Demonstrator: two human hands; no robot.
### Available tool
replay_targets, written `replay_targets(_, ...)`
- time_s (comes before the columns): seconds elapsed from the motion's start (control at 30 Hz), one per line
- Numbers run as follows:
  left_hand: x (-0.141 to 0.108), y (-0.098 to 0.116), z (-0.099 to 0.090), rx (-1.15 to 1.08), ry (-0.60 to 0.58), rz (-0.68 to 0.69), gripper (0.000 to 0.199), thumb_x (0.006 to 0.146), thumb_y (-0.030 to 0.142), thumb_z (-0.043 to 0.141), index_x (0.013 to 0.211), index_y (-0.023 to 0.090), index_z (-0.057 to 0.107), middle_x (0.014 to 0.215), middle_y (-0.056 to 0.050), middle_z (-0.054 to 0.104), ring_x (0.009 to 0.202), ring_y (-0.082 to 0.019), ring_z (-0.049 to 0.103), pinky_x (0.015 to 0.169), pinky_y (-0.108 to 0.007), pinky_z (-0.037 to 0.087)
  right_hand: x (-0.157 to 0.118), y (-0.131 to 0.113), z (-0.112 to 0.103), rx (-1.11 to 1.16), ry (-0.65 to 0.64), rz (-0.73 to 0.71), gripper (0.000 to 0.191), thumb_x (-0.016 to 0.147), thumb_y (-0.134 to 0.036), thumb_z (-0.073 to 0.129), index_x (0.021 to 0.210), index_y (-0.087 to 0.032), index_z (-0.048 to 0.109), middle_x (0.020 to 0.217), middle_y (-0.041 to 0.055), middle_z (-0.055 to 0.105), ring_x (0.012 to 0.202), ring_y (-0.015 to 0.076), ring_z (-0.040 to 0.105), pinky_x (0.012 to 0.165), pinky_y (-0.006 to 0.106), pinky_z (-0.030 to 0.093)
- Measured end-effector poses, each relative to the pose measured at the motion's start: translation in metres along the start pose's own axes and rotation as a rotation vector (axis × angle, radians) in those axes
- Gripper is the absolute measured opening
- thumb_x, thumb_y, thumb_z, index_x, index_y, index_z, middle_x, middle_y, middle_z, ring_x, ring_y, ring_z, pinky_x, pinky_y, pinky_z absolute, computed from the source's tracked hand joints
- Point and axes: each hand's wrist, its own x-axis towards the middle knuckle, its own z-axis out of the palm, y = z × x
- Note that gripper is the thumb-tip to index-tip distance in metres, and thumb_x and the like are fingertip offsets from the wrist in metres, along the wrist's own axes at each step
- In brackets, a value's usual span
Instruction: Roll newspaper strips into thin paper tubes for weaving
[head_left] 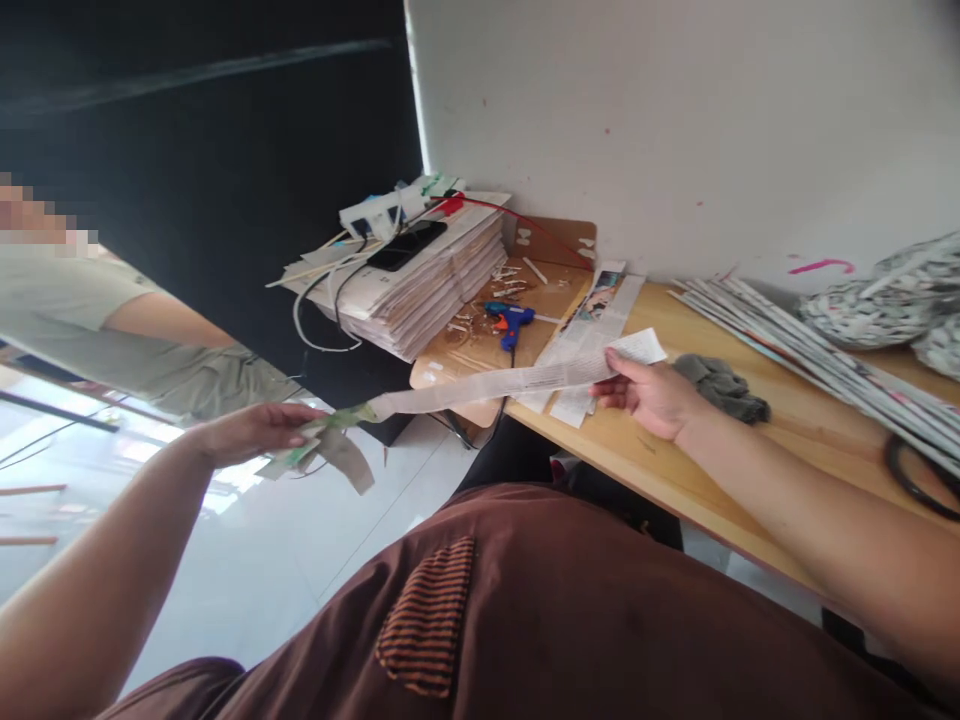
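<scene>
A long strip of printed paper (480,388) stretches between my two hands. My left hand (259,432) pinches its left end, where green-tinted and plain paper pieces (346,455) hang crumpled over the floor. At the other end, my right hand (649,395) grips the strip between thumb and fingers, above the wooden table's front edge. More newspaper strips (592,325) lie flat on the table just behind it. Beside my right wrist rests a grey cloth (721,388). A blue glue gun (511,325) lies on brown board left of the strips.
A tall paper stack (442,290) carries a phone (409,245), cables and a power strip (382,212). Rolled newspaper sticks (810,360) and woven paper pieces (870,300) lie on the table (795,470) at right. Another person's arm and clothes (180,350) show at left.
</scene>
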Motion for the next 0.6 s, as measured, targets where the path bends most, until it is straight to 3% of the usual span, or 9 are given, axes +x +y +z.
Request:
replay_targets(0.03, -0.002, 0.004, -0.007, -0.141, -0.03, -0.017, 0.046, 0.051, 0.041, 0.084, 0.095, 0.028, 0.077, 0.093, -0.007, 0.075, 0.079, -0.025, 0.066, 0.074, -0.038, 0.051, 0.0, 0.0, 0.0, 0.005, 0.001, -0.001, 0.011, 0.093, -0.017, 0.052, 0.085, -0.014, 0.059, 0.069, 0.0024, 0.069, 0.054, 0.0122, 0.067, 0.042, 0.017, 0.052)
replay_targets(0.1, -0.005, 0.009, -0.02, -0.306, 0.018, 0.003, 0.043, 0.049, 0.038, 0.087, 0.091, 0.031, 0.078, 0.098, -0.006, 0.075, 0.082, -0.024, 0.065, 0.076, -0.037, 0.051, 0.001, -0.001, 0.001, 0.008, 0.022, 0.007, 0.013, 0.093, -0.017, 0.052, 0.083, -0.014, 0.059, 0.066, 0.0021, 0.067, 0.052, 0.0117, 0.066, 0.041, 0.017, 0.051)
replay_targets(0.23, -0.005, 0.016, -0.032, -0.43, 0.142, 0.097, 0.038, 0.048, 0.035, 0.089, 0.083, 0.028, 0.078, 0.094, -0.003, 0.076, 0.084, -0.021, 0.062, 0.076, -0.032, 0.049, 0.0, -0.002, 0.003, -0.021, 0.054, 0.009, 0.016, 0.092, -0.019, 0.054, 0.078, -0.015, 0.058, 0.062, 0.0024, 0.064, 0.052, 0.0116, 0.064, 0.043, 0.017, 0.051)
replay_targets(0.33, -0.002, 0.023, -0.027, -0.49, 0.149, 0.141, 0.033, 0.053, 0.034, 0.088, 0.084, 0.028, 0.077, 0.091, 0.004, 0.076, 0.083, -0.016, 0.061, 0.076, -0.027, 0.046, 0.001, -0.002, 0.003, 0.017, 0.086, 0.008, 0.016, 0.092, -0.019, 0.054, 0.076, -0.016, 0.058, 0.062, 0.0023, 0.063, 0.052, 0.0113, 0.063, 0.042, 0.017, 0.05)
replay_targets(0.43, 0.005, 0.04, -0.015, -0.545, 0.15, 0.213, 0.027, 0.056, 0.029, 0.087, 0.081, 0.026, 0.076, 0.101, 0.007, 0.074, 0.093, -0.019, 0.061, 0.081, -0.029, 0.046, 0.002, -0.001, 0.002, 0.067, 0.116, -0.021, 0.012, 0.09, -0.019, 0.055, 0.079, -0.017, 0.059, 0.064, 0.0017, 0.064, 0.051, 0.0113, 0.063, 0.042, 0.018, 0.05)
replay_targets(0.53, 0.014, 0.072, -0.001, -0.595, 0.154, 0.27, 0.025, 0.062, 0.022, 0.082, 0.086, 0.026, 0.074, 0.094, 0.004, 0.074, 0.091, -0.021, 0.063, 0.08, -0.034, 0.048, 0.003, 0.001, 0.0, 0.029, 0.13, -0.083, 0.007, 0.087, -0.022, 0.058, 0.081, -0.018, 0.059, 0.065, 0.002, 0.065, 0.052, 0.0124, 0.063, 0.042, 0.02, 0.049)
replay_targets(0.6, 0.02, 0.1, 0.007, -0.58, 0.078, 0.355, 0.025, 0.07, 0.015, 0.076, 0.092, 0.023, 0.073, 0.107, 0.0, 0.072, 0.103, -0.025, 0.063, 0.087, -0.04, 0.047, 0.003, 0.003, -0.002, -0.086, 0.138, -0.138, 0.007, 0.085, -0.025, 0.06, 0.081, -0.018, 0.06, 0.064, 0.0031, 0.066, 0.05, 0.0136, 0.062, 0.04, 0.021, 0.048)
